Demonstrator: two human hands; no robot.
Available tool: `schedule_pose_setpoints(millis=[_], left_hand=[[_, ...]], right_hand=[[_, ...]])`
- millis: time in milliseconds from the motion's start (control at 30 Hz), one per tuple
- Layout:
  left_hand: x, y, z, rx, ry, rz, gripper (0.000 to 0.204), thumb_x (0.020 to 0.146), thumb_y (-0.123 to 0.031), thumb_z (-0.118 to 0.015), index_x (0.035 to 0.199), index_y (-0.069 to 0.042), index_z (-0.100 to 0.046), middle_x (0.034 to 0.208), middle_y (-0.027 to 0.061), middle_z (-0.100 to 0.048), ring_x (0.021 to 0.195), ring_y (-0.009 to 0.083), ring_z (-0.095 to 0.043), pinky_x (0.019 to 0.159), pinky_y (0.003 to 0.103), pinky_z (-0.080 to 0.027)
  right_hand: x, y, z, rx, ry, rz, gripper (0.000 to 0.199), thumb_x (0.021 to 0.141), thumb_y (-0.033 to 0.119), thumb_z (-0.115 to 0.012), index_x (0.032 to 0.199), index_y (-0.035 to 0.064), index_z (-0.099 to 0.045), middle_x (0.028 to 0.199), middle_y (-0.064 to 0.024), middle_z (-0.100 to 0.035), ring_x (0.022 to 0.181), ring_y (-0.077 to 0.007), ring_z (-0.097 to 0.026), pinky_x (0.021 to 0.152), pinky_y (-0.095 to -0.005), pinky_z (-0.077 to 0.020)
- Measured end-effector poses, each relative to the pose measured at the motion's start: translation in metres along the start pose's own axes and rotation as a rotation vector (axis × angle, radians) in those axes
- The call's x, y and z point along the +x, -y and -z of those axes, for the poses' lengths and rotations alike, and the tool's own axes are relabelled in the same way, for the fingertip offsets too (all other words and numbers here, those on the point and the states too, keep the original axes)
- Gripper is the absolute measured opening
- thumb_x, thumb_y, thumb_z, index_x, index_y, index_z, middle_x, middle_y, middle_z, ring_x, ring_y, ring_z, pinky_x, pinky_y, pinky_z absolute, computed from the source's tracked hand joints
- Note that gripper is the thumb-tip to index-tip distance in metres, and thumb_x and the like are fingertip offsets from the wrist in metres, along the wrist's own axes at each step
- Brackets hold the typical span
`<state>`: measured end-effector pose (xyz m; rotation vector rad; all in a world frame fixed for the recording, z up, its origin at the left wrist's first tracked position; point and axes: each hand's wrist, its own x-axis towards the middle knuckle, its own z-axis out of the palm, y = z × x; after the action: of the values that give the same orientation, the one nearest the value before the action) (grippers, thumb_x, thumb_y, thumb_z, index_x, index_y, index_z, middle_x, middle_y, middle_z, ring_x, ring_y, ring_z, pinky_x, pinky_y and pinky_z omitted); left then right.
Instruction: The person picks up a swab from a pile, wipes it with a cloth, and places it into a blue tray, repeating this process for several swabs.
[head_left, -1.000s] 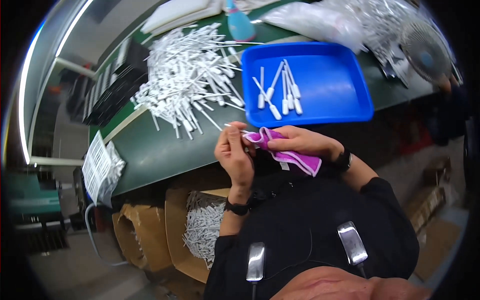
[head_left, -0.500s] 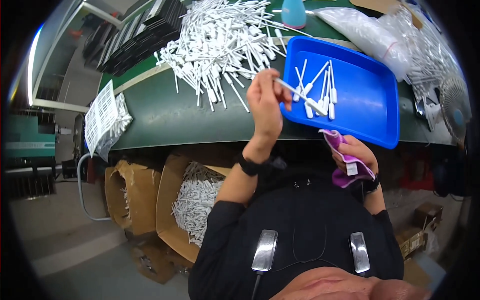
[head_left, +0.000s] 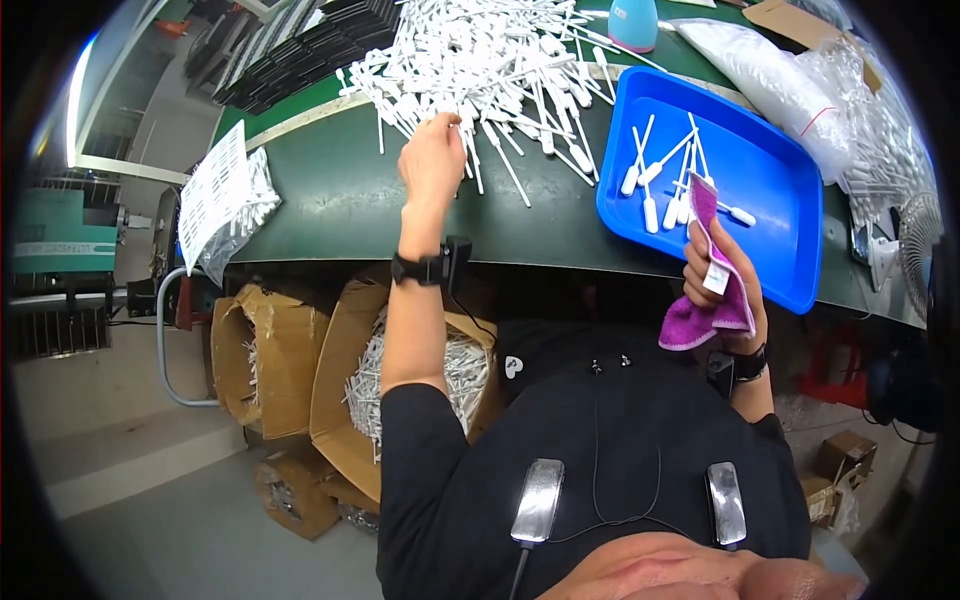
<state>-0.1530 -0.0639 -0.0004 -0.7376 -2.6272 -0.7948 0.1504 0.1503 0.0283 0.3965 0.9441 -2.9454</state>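
My left hand (head_left: 432, 160) reaches over the near edge of a big pile of white plastic droppers (head_left: 480, 60), thin stems with thicker bulb ends. Its fingers bend down among them and are mostly hidden, so I cannot tell whether one is held. My right hand (head_left: 728, 262) grips a bunched purple cloth (head_left: 705, 318) with a white tag at the near rim of a blue tray (head_left: 811, 262). Inside the tray several loose droppers (head_left: 651, 212) lie toward its left side. One dropper (head_left: 742, 215) has its bulb showing just right of the cloth, its stem partly covered.
A filled bag with a printed sheet (head_left: 222, 200) lies at the table's left edge. Black stacked trays (head_left: 310, 50), a blue bottle (head_left: 632, 25) and clear plastic bags (head_left: 770, 80) stand farther back. Below the table are cardboard boxes (head_left: 285, 365) of droppers. At right is a small fan (head_left: 914, 235).
My left hand has let go of a dropper over the tray and moved left to the pile. My right hand, with the cloth, has come up over the tray's near rim.
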Motion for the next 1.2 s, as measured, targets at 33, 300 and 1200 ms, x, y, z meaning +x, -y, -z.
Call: schedule_pose_setpoints(millis=[33, 300, 1200], left_hand=[[0.008, 0.004, -0.007, 0.050, 0.053, 0.002, 0.024, 0.087, -0.028, -0.058, 0.093, -0.006, -0.066, 0.087, 0.0135, -0.067, 0.081, 0.0304, -0.065, 0.070, 0.040, -0.049], [0.034, 0.028, -0.028, 0.145, 0.227, 0.094, 0.034, 0.079, -0.036, -0.066, 0.088, -0.003, -0.065, 0.085, 0.0165, -0.067, 0.083, 0.0321, -0.064, 0.072, 0.042, -0.049], [-0.085, -0.043, -0.001, -1.646, 0.289, 0.512, 0.027, 0.096, -0.014, -0.047, 0.120, -0.002, -0.048, 0.084, 0.0055, -0.058, 0.055, 0.0060, -0.047, 0.043, 0.019, -0.041]], right_hand=[[0.002, -0.001, -0.002, -0.009, -0.011, -0.002, 0.031, 0.102, 0.033, -0.035, 0.083, 0.0096, -0.041, 0.054, 0.0029, -0.034, 0.036, -0.0062, -0.028, 0.034, -0.0205, -0.0245], [0.001, -0.005, -0.011, 0.014, -0.081, 0.023, 0.031, 0.102, 0.033, -0.034, 0.084, 0.0095, -0.041, 0.054, 0.0033, -0.032, 0.035, -0.0056, -0.027, 0.033, -0.0204, -0.0238], [0.043, 0.008, -0.017, 0.173, 0.000, 0.029, 0.027, 0.101, 0.032, -0.039, 0.090, 0.0073, -0.045, 0.061, 0.0022, -0.039, 0.041, -0.0058, -0.035, 0.037, -0.0202, -0.0301]])
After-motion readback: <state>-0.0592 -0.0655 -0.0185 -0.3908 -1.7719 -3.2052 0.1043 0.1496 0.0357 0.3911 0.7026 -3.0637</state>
